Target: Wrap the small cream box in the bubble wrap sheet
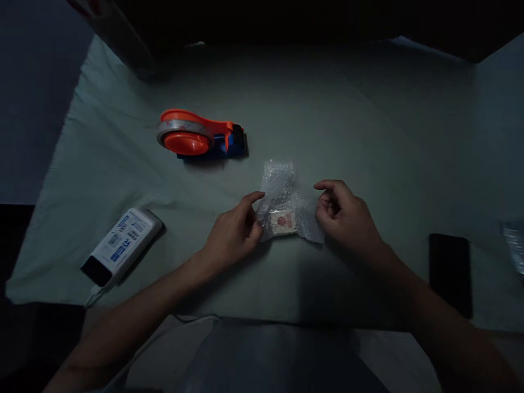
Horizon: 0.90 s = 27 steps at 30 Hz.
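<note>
A small pale box with a reddish mark [283, 221] lies on a sheet of bubble wrap [279, 183] in the middle of the cloth. One part of the wrap stretches away behind the box, and crumpled flaps stick out at its sides. At the left edge of the wrap is my left hand [234, 228], index finger and thumb apart. Beside the right flap, my right hand [344, 217] has its index finger stretched out and the other fingers curled, with nothing visible in them. Whether either hand presses on the wrap is hard to tell in the dim light.
An orange and blue tape dispenser [188, 143] with a tape roll stands at the back left. A white printed device [127, 240] with a cable lies left, a black phone [450, 274] right. Shiny plastic [514, 245] sits at the right edge. A dark box-like shape [307, 22] spans the back.
</note>
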### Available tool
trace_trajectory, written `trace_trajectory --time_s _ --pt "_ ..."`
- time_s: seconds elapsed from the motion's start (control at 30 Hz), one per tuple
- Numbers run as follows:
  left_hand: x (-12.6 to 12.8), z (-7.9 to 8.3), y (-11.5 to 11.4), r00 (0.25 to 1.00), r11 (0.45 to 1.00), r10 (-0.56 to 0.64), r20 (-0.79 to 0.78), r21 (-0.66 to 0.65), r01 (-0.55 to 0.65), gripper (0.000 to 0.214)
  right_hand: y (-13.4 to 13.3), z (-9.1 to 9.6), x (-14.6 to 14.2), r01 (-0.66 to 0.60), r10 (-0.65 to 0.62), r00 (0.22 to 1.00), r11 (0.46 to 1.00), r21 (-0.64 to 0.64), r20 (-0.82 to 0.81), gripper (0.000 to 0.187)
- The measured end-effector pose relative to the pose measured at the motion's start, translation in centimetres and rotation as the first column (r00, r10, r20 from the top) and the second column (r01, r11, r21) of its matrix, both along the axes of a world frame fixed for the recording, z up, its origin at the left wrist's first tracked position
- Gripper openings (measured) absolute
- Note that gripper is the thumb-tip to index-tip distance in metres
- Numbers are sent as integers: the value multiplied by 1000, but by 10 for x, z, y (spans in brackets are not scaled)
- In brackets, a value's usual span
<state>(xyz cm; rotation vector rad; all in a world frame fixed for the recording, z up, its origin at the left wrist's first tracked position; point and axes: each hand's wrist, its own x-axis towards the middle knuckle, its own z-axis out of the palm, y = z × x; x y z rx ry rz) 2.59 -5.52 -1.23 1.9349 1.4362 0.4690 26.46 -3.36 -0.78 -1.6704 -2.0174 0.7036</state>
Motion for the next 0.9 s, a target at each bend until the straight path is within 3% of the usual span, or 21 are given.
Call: trace_trajectory --time_s 0.1,0.2,0.27,0.3,0.37,0.43,0.53,0.67,0.73,0.83,0.9 --pt "-8 -10 2 995 978 0 -100 207 20 60 -5 -7 9 41 -33 983 998 -38 181 28" --pt "-13 -17 8 960 865 -141 -242 442 238 62 -9 -14 10 56 -15 937 993 -108 349 24" --pt "-15 -18 13 902 804 -295 -317 428 413 61 -11 -16 9 67 -14 902 992 -109 431 18" --pt "-16 -18 16 884 799 -343 -318 396 452 61 -11 -16 8 64 -16 882 994 -87 471 13" --pt "-18 -17 21 913 860 -307 -269 331 388 56 -13 -15 7 11 0 834 1000 -16 551 10" --pt "-20 -14 27 965 943 -161 -208 256 212 42 -14 -14 9 -93 40 788 994 54 614 17" --pt "-22 -4 33 991 986 -54 -121 148 72 30 -15 -13 13 -232 122 754 969 87 646 19" --pt "-22 16 29 977 988 -148 156 -10 152 26 -12 -7 19 -422 300 831 889 178 469 20" --pt "-21 24 26 966 987 -102 238 -94 127 26 -9 -1 22 -505 443 852 837 211 279 18" --pt "-21 31 22 974 987 -39 221 -145 72 29 -8 7 26 -579 583 812 806 120 5 14" --pt "-21 33 19 982 973 -122 147 -176 147 28 -11 8 28 -621 620 782 784 7 -67 15"
